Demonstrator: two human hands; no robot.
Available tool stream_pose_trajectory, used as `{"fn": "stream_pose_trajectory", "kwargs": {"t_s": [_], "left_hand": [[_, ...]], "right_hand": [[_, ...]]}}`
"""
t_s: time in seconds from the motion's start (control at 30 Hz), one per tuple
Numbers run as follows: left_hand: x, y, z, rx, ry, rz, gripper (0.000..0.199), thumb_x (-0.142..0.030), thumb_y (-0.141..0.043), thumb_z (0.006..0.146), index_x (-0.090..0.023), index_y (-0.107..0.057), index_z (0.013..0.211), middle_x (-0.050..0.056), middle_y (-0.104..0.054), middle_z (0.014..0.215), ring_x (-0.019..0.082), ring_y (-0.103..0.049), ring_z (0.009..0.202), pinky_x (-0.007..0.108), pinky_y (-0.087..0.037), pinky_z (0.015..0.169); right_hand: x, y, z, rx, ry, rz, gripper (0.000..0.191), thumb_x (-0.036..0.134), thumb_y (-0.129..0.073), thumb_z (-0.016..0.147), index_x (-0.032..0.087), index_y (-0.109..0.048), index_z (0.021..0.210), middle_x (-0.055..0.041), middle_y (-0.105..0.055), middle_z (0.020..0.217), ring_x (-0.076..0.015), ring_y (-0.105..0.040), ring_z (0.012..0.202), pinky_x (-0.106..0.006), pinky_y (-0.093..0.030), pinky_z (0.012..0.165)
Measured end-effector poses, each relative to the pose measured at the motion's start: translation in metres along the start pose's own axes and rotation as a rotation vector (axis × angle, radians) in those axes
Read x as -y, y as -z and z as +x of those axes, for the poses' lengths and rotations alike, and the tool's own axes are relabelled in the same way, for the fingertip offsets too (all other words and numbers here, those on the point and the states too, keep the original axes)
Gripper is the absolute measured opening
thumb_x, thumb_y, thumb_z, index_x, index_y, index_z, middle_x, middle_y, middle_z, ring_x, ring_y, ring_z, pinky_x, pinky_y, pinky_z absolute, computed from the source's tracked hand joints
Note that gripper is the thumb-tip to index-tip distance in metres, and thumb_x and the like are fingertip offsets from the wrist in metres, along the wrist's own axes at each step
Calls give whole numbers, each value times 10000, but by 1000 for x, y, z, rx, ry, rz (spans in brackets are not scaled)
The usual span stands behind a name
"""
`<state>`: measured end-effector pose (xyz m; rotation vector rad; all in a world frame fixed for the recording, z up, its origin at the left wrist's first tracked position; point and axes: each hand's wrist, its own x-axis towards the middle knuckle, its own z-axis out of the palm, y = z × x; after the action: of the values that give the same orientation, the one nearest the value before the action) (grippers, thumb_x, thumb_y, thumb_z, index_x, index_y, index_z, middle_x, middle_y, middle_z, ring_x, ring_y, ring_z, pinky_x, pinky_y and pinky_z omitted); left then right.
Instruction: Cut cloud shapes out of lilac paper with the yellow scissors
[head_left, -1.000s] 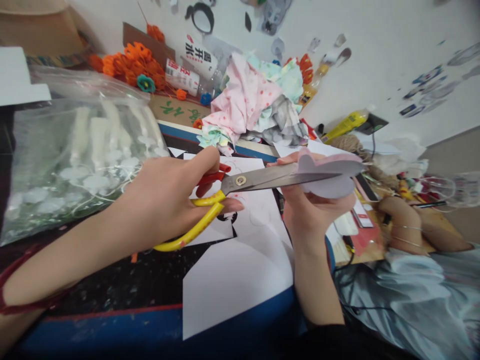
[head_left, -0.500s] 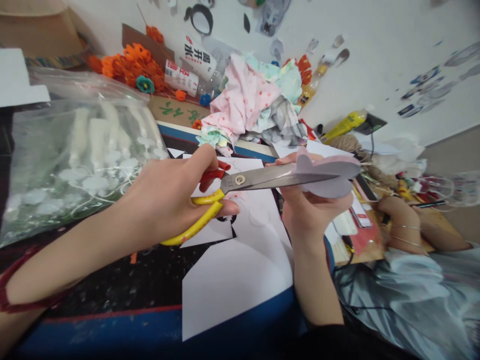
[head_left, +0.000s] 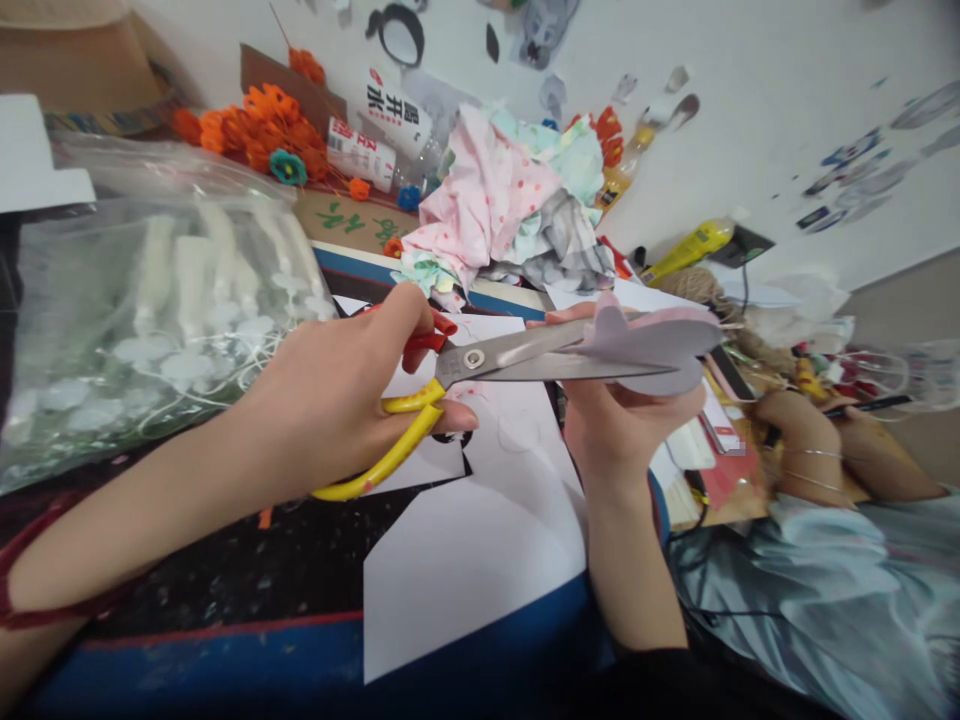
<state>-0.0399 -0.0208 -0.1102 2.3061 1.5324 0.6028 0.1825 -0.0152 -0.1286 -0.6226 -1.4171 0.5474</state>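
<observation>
My left hand (head_left: 341,385) is closed around the red and yellow handles of a pair of scissors (head_left: 495,358). The blades are slightly parted and reach right, against the edge of a pale pink paper cutout (head_left: 652,340). That cutout, with rounded lobes, is held in my right hand (head_left: 626,420), whose fingers pass behind and beneath it. Below the scissors, white sheets of paper (head_left: 472,570) lie on the dark table, one with faint red lines.
At the left lies a clear plastic bag (head_left: 97,300) of white and green items. Orange flowers (head_left: 262,125), crumpled cloth (head_left: 487,190) and bottles stand behind. A person's arm (head_left: 802,450) rests on a cluttered wooden table (head_left: 742,515) at right.
The scissor blades have parted a little more, with the lower yellow handle moving slightly left and down. The paper cutout stays almost in place.
</observation>
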Motion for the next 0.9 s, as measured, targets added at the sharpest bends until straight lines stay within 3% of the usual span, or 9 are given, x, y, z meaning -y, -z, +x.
{"fn": "stream_pose_trajectory", "kwargs": {"t_s": [0.13, 0.4, 0.6, 0.9], "left_hand": [[-3, 3, 0, 21, -25, -28, 505, -734, -552, 809, -256, -431, 919, -10, -633, 776, 203, -600, 608, 309, -335, 542], [-15, 15, -3, 99, 3, -34, 456, -672, -565, 892, -241, -420, 917, -72, -496, 620, 146, -464, 524, 261, -300, 583], [-13, 13, -2, 88, -1, -14, 456, -656, -578, 900, -238, -399, 915, -22, -649, 808, 148, -496, 551, 263, -280, 581], [-17, 16, -4, 89, -12, 39, 414, -602, -593, 926, -236, -398, 916, -47, -588, 704, 146, -515, 537, 247, -277, 564]], "right_hand": [[1, -1, 3, -1, 38, -20, 214, 165, -802, 780, 288, -738, 943, 10, -772, 946, -221, -771, 903, -441, -693, 798], [1, -4, 5, 1, 150, -18, 419, -17, -747, 742, 301, -793, 1012, 14, -787, 957, -209, -769, 851, -414, -684, 740], [-4, -1, 4, 2, 202, 4, 418, -2, -773, 743, 299, -762, 1034, 0, -780, 972, -223, -770, 860, -437, -688, 733], [-3, -1, 3, -8, 177, -17, 388, 32, -788, 742, 284, -745, 1034, -7, -782, 957, -224, -773, 856, -432, -695, 744]]}}
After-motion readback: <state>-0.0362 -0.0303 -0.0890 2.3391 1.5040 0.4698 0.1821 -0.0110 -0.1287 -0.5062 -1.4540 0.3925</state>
